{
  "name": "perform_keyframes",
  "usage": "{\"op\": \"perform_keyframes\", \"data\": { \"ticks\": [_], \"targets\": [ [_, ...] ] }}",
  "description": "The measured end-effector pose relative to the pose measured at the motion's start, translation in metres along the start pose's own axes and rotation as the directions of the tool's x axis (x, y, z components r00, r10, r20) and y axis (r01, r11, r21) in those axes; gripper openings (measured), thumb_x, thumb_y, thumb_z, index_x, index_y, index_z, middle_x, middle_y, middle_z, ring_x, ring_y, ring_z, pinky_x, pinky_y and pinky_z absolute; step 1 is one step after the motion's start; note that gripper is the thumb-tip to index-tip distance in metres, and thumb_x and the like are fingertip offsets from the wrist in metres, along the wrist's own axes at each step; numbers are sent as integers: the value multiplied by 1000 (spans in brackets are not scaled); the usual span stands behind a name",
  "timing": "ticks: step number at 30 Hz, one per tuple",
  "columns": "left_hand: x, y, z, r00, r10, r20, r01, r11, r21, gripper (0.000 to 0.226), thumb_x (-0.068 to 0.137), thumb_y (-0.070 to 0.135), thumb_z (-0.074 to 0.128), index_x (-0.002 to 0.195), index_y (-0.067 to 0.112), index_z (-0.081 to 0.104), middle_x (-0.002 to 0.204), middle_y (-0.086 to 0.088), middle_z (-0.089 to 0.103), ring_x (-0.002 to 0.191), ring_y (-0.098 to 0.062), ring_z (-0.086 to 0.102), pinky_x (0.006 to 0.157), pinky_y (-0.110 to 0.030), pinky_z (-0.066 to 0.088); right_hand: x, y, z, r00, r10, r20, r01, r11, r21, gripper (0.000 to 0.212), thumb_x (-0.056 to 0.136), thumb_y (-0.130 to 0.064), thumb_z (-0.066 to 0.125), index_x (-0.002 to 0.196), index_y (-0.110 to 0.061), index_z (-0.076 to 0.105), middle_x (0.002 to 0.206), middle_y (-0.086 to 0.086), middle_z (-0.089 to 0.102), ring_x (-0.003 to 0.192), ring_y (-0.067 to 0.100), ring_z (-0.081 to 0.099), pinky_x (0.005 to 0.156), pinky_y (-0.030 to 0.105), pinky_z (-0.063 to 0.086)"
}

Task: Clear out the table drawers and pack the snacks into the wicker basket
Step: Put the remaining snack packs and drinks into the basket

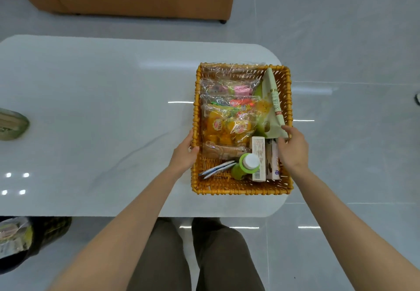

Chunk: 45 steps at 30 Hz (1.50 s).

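Wicker basket (241,191) lies between left hand (184,154) and right hand (294,151).

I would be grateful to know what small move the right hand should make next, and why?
Probably lay the green packet flat onto the wrapped snacks. It leans tilted against the wicker basket's right wall, the right hand holds its lower corner, and the left hand grips the left rim, steadying the basket.
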<state>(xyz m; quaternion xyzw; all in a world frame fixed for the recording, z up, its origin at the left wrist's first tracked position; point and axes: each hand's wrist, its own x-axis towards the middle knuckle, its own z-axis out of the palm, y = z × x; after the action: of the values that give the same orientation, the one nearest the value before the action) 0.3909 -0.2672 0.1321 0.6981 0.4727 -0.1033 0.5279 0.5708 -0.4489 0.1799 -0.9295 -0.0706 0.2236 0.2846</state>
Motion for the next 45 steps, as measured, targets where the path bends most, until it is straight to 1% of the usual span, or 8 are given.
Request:
{"op": "perform_keyframes", "data": {
  "ticks": [3,8,12,16,19,30,38,45],
  "targets": [
    [-16,4,-19,1000,-26,16,26,999,-20,57,102,26,42,153,28,15,152,-3,36,137,-22,38,97,-27,38,-19,-34,6,993,-104,49,101,993,55,39,95,-8,47,134,-13,52,129,4,58,109,22,59,95,37,49],
    [-55,-17,-82,998,-49,-26,46,993,-110,54,101,26,44,150,33,24,149,-1,40,133,-18,41,100,-27,34,-56,-91,28,958,-244,148,230,967,111,35,97,-9,49,132,-15,54,121,-7,58,75,0,53,63,9,45],
    [-94,-47,-150,995,-64,-83,52,988,-143,53,100,27,46,149,37,26,144,4,44,126,-16,47,95,-24,35,-90,-140,48,911,-334,243,310,941,132,33,97,-9,47,129,-14,57,122,-2,61,83,1,56,73,19,49],
    [-126,-89,-224,973,-121,-199,67,963,-260,50,100,29,48,146,36,31,141,3,47,123,-19,51,104,-37,41,-127,-194,80,840,-426,337,403,904,139,35,97,-8,46,130,-15,56,123,-4,59,89,5,55,71,11,45],
    [-138,-123,-280,940,-195,-281,84,928,-363,48,99,27,49,144,35,34,140,1,49,121,-20,52,104,-40,43,-154,-242,115,782,-490,386,474,869,144,33,97,-9,48,127,-16,57,126,-4,60,98,9,56,84,21,46],
    [-112,-242,-477,886,-297,-356,118,886,-448,44,100,22,45,143,28,38,136,3,52,120,-16,50,96,-27,42,-257,-411,311,639,-557,531,573,805,155,32,97,-12,46,122,-27,59,124,-16,58,95,4,58,81,22,49],
    [-63,-300,-529,884,-335,-326,140,856,-499,41,101,21,43,141,27,40,135,1,54,122,-19,51,99,-27,42,-273,-501,459,519,-552,652,714,700,25,40,96,-11,49,135,-21,48,131,4,52,106,20,57,90,29,47],
    [-7,-332,-536,886,-336,-320,132,843,-521,48,100,21,46,147,27,34,142,1,47,127,-17,45,95,-22,35,-251,-525,549,442,-511,738,833,540,-125,45,97,-20,50,141,-25,38,127,9,44,104,28,53,76,29,43]
  ]
}}
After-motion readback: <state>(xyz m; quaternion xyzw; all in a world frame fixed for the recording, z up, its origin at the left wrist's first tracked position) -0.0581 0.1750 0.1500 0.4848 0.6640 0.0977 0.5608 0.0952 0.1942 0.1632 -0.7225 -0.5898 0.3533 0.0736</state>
